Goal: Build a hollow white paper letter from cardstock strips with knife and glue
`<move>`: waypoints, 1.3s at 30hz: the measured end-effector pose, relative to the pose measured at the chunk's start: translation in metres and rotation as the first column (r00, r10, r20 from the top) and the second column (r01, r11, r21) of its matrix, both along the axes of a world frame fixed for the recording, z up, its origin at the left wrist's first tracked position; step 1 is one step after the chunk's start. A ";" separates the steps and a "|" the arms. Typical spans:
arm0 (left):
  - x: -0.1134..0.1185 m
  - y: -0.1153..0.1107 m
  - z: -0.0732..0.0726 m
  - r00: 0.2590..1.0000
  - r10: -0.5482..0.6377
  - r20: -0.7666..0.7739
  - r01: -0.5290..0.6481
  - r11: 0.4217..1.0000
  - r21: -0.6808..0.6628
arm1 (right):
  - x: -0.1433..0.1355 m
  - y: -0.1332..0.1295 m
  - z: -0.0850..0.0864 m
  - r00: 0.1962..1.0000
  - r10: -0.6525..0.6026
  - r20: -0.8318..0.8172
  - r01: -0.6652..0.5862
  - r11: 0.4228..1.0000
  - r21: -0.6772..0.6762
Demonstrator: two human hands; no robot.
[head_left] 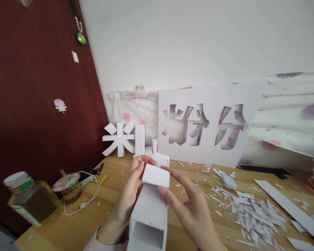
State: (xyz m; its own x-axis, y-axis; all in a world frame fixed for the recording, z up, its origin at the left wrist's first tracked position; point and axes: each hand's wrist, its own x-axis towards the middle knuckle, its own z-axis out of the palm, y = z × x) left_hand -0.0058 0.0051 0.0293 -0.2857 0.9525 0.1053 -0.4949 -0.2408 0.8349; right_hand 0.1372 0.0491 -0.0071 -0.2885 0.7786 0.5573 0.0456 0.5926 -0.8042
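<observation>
Both hands are on a hollow white foam-board piece point(149, 205) with box-like sides, which points away from me over the table. My left hand point(129, 190) wraps its left side, the fingers curled near the far end. With thumb and index finger, my right hand point(189, 200) pinches the right edge of a small white panel point(156, 175) at the top of the piece. An open hollow point(148, 235) shows at the near end. Just beyond the fingers another white block-like part point(161, 159) is partly hidden.
White foam-board characters point(121, 139) stand at the back left, beside a board with cut-out characters point(211, 153). Foam scraps point(259, 216) and a long strip point(290, 209) lie at right. At left are a bottle point(34, 202), a cup point(68, 188) and a white cable point(92, 198).
</observation>
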 end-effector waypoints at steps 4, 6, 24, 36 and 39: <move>0.002 -0.004 0.001 0.997 0.004 -0.077 -0.001 0.999 0.036 | 0.006 -0.002 0.005 0.997 0.083 0.002 -0.083 0.995 -0.046; 0.001 -0.005 0.001 0.996 -0.002 -0.091 0.006 0.999 0.048 | 0.007 -0.003 0.005 0.993 0.120 -0.012 -0.120 0.989 -0.081; -0.014 -0.002 -0.012 0.987 -0.036 -0.157 0.056 0.991 0.124 | 0.004 -0.009 0.006 0.988 0.155 0.010 -0.154 0.988 -0.026; -0.017 -0.003 -0.011 0.979 -0.046 -0.199 0.065 0.994 0.089 | 0.003 -0.013 0.010 0.995 0.100 0.019 -0.101 0.994 0.042; -0.025 -0.002 -0.011 0.981 -0.077 -0.177 0.087 0.995 0.050 | 0.003 -0.012 0.011 0.993 0.105 0.054 -0.108 0.992 0.067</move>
